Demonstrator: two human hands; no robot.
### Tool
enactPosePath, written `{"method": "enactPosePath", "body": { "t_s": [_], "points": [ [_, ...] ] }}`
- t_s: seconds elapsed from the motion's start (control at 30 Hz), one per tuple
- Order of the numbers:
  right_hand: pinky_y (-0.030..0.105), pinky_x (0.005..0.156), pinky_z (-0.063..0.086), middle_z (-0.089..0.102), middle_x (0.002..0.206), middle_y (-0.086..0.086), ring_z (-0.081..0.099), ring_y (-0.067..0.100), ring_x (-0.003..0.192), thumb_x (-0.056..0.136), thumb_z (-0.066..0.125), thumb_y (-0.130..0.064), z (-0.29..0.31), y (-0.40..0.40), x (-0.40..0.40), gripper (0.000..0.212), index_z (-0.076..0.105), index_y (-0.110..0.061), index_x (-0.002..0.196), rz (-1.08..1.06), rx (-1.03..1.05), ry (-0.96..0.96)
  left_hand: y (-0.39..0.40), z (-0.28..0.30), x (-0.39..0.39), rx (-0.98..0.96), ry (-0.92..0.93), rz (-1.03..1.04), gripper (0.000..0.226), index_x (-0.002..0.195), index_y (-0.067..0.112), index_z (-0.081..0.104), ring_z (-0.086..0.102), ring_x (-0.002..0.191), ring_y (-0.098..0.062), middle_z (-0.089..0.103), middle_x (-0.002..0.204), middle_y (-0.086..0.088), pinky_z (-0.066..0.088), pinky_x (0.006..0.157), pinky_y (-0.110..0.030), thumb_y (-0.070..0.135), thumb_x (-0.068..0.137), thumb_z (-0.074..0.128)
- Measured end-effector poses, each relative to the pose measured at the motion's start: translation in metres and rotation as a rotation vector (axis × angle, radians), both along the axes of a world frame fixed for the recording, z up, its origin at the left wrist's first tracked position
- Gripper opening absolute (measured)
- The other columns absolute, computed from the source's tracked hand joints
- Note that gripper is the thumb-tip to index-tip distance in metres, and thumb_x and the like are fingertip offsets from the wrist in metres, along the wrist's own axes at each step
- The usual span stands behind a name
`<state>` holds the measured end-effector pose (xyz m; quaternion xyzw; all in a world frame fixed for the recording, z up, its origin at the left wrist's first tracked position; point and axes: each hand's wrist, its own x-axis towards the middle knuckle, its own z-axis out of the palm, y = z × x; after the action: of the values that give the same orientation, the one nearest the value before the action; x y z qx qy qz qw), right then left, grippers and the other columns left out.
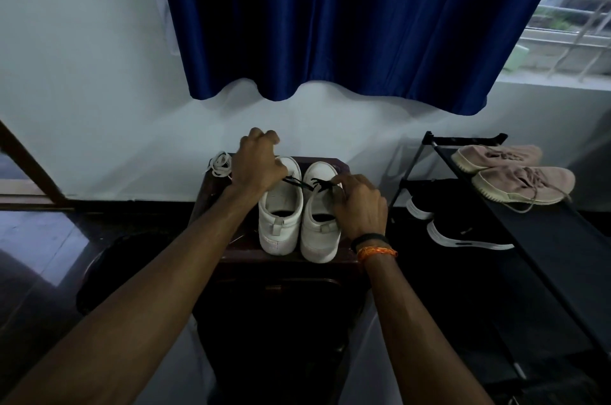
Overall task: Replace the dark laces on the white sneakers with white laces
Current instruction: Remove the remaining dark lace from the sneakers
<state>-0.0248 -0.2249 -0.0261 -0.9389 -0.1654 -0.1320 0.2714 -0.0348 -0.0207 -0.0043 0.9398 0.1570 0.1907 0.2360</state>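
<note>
Both hands' fingers pinch the dark lace (pixel 299 182), which runs sideways between left hand (pixel 258 163) and right hand (pixel 358 203).

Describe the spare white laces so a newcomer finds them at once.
Start at the dark stool under the blue curtain. The white laces lie coiled at its far left corner, beside the left hand; unlike the sneakers' laces, they are white and loose.
</note>
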Motion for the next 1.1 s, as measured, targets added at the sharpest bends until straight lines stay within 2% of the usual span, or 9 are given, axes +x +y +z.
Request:
{"method": "enactPosePath", "body": {
  "t_s": [0.1, 0.23, 0.4, 0.6, 0.73, 0.8, 0.93, 1.03, 1.1],
  "points": [
    [0.033, 0.071, 0.042, 0.057, 0.125, 0.001, 0.063, 0.034, 0.099, 0.087, 0.062, -0.018, -0.001, 0.004, 0.003, 0.03, 0.069, -0.026, 0.116, 0.047, -0.051, -0.015, -0.019, -0.005, -0.003, 0.05, -0.123, -0.196, 0.027, 0.101, 0.012, 0.061, 0.049, 0.102, -0.023, 0.053, 0.106, -0.005, 0.044, 0.069, -0.037, 0.01, 0.075, 0.069],
    [0.031, 0.073, 0.044, 0.058, 0.121, 0.001, 0.053, 0.029, 0.107, 0.082, 0.072, -0.015, -0.008, 0.008, 0.014, 0.026, 0.075, -0.023, 0.107, 0.128, -0.109, -0.053, -0.037, -0.01, -0.012, 0.099, -0.102, -0.404, 0.015, 0.077, 0.018, 0.059, 0.051, 0.078, -0.018, 0.053, 0.078, 0.007, 0.044, 0.083, -0.043, 0.021, 0.066, 0.069],
    [0.028, 0.069, 0.035, 0.063, 0.114, 0.002, 0.052, 0.028, 0.107, 0.081, 0.072, -0.013, -0.009, 0.01, 0.022, 0.013, 0.077, -0.015, 0.093, 0.112, -0.175, -0.09, -0.046, -0.021, -0.012, 0.229, -0.018, -0.404, 0.022, 0.081, 0.02, 0.053, 0.059, 0.073, -0.021, 0.061, 0.065, 0.009, 0.036, 0.091, -0.042, 0.029, 0.067, 0.067],
    [0.024, 0.067, 0.032, 0.068, 0.09, -0.005, 0.058, 0.021, 0.085, 0.071, 0.073, -0.007, -0.007, 0.004, 0.022, 0.011, 0.072, -0.016, 0.078, 0.202, 0.112, -0.17, -0.047, -0.024, -0.009, 0.117, -0.033, -0.317, 0.025, 0.083, 0.017, 0.055, 0.061, 0.067, -0.025, 0.059, 0.059, 0.007, 0.039, 0.093, -0.043, 0.031, 0.063, 0.054],
    [0.033, 0.068, 0.055, 0.07, 0.075, -0.01, 0.066, 0.014, 0.071, 0.077, 0.071, -0.012, 0.001, -0.002, 0.023, 0.012, 0.07, -0.021, 0.084, 0.169, 0.409, 0.169, -0.047, -0.031, -0.006, 0.074, -0.056, -0.251, 0.029, 0.083, 0.017, 0.054, 0.063, 0.066, -0.025, 0.063, 0.059, 0.004, 0.04, 0.09, -0.043, 0.035, 0.061, 0.059],
    [0.038, 0.07, 0.058, 0.074, 0.079, -0.006, 0.069, 0.015, 0.072, 0.08, 0.071, -0.014, 0.004, -0.004, 0.024, 0.013, 0.073, -0.024, 0.087, 0.267, 0.329, 0.227, -0.048, -0.032, -0.006, 0.091, -0.082, -0.233, 0.032, 0.084, 0.015, 0.054, 0.062, 0.067, -0.028, 0.063, 0.061, 0.002, 0.041, 0.087, -0.043, 0.037, 0.062, 0.061],
    [0.028, 0.074, 0.053, 0.076, 0.086, -0.005, 0.068, 0.014, 0.082, 0.085, 0.074, -0.019, 0.013, -0.007, 0.025, 0.009, 0.081, -0.024, 0.088, 0.334, 0.097, 0.08, -0.05, -0.034, -0.007, 0.061, -0.133, -0.216, 0.032, 0.085, 0.013, 0.052, 0.06, 0.065, -0.032, 0.06, 0.059, -0.001, 0.047, 0.081, -0.043, 0.032, 0.062, 0.065],
    [0.013, 0.067, 0.047, 0.072, 0.075, -0.012, 0.065, 0.003, 0.071, 0.082, 0.07, -0.017, 0.006, -0.022, 0.032, 0.011, 0.081, -0.019, 0.084, 0.122, 0.358, 0.136, -0.049, -0.034, -0.01, -0.013, -0.147, -0.226, 0.034, 0.086, 0.011, 0.053, 0.061, 0.063, -0.028, 0.062, 0.059, -0.001, 0.051, 0.074, -0.044, 0.028, 0.06, 0.067],
    [0.022, 0.061, 0.047, 0.067, 0.063, -0.013, 0.059, 0.006, 0.061, 0.082, 0.064, -0.02, -0.003, -0.03, 0.034, 0.015, 0.077, -0.019, 0.075, -0.106, 0.744, 0.36, -0.049, -0.035, -0.011, -0.028, -0.132, -0.224, 0.034, 0.086, 0.014, 0.053, 0.061, 0.061, -0.024, 0.062, 0.058, 0.001, 0.053, 0.072, -0.042, 0.027, 0.061, 0.073]
  ]
}}
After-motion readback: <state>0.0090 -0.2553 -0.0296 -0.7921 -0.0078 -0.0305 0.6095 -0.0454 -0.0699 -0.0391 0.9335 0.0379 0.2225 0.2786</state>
